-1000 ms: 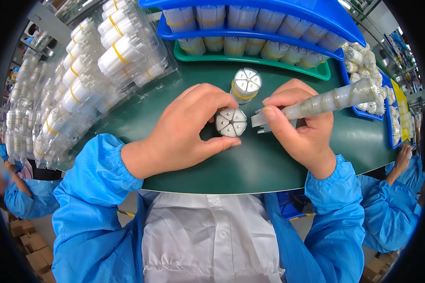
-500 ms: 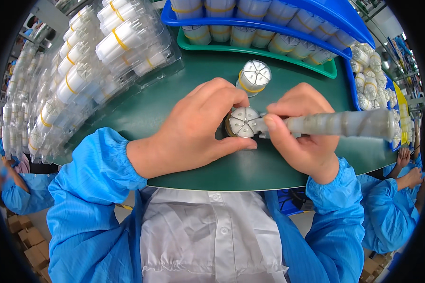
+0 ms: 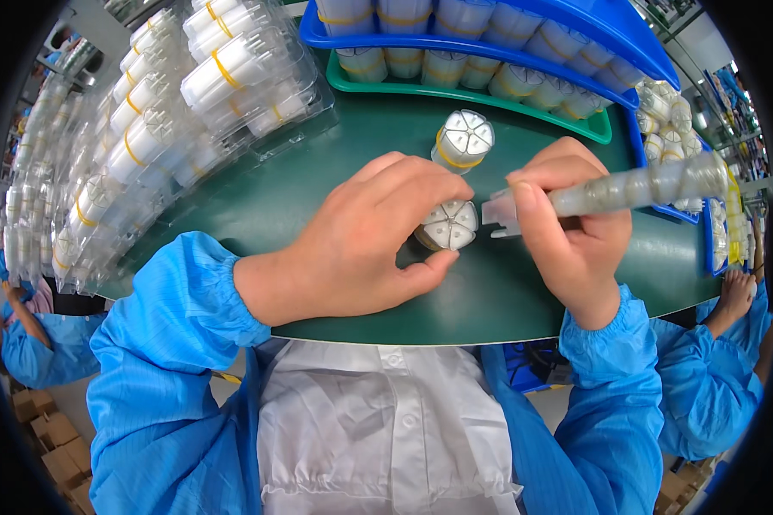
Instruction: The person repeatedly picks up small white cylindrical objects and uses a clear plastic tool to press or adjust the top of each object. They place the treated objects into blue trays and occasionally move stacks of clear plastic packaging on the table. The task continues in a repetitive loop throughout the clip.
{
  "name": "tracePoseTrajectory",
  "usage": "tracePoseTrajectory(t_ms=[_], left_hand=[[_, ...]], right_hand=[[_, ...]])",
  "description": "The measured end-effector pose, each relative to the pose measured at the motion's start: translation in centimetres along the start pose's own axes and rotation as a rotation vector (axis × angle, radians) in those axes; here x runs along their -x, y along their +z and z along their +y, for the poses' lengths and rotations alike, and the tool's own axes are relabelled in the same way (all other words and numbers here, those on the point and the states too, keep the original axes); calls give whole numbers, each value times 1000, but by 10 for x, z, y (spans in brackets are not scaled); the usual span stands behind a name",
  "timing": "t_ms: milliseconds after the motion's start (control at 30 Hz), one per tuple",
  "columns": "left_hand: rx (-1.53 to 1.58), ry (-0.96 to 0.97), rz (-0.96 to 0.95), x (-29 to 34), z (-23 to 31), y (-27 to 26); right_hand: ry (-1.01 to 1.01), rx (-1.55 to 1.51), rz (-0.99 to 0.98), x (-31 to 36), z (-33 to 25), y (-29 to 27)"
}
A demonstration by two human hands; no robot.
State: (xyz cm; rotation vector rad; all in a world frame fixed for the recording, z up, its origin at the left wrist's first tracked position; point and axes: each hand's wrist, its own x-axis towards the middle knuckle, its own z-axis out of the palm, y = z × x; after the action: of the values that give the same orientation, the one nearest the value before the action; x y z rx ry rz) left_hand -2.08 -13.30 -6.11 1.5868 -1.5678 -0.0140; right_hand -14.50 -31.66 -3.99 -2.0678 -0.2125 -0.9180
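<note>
My left hand [image 3: 352,240] curls its fingers and thumb around a short upright bundle [image 3: 452,226] of white wedge-shaped pieces, whose round top faces up. Pinched in my right hand [image 3: 571,232] is a long tape-wrapped tool [image 3: 640,187] with a pale, forked plastic tip. That tip points left and stays a small gap away from the bundle's top. Just beyond my hands stands a second bundle [image 3: 464,140] of the same kind, with a yellow band around it and small slots in its top. The lower part of the held bundle is partly hidden by my fingers.
A green tray [image 3: 481,93] and a blue tray [image 3: 489,49] above it hold banded bundles at the back. Clear plastic trays [image 3: 305,120] of white bundles are piled at the left. More bundles [image 3: 674,142] fill a blue bin at the right. Co-workers' blue sleeves show at both sides.
My right hand has drawn the tool back to the right, off the bundle's top, and its rear end has tilted upward. The left hand keeps hold of the bundle.
</note>
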Motion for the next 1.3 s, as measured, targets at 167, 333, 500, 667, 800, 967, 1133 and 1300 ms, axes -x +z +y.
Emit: tracePoseTrajectory(t_ms=[167, 333, 500, 667, 800, 967, 1133, 1300], left_hand=[[30, 27, -23, 2, -5, 3], [-11, 2, 31, -3, 2, 0], [-42, -91, 11, -3, 2, 4], [64, -83, -6, 1, 3, 3], [77, -56, -8, 1, 3, 3], [-50, -27, -9, -2, 1, 4], [-30, -85, -49, 0, 0, 4], [95, -61, -21, 1, 2, 5]], right_hand=[[34, -12, -45, 4, 5, 4], [64, -9, -69, 5, 4, 8], [110, -36, -57, 5, 6, 3], [130, -29, 1, 3, 4, -1], [72, -30, -39, 2, 7, 4], [53, -15, -74, 4, 7, 8], [49, -40, 6, 4, 9, 2], [30, -21, -35, 3, 10, 3]])
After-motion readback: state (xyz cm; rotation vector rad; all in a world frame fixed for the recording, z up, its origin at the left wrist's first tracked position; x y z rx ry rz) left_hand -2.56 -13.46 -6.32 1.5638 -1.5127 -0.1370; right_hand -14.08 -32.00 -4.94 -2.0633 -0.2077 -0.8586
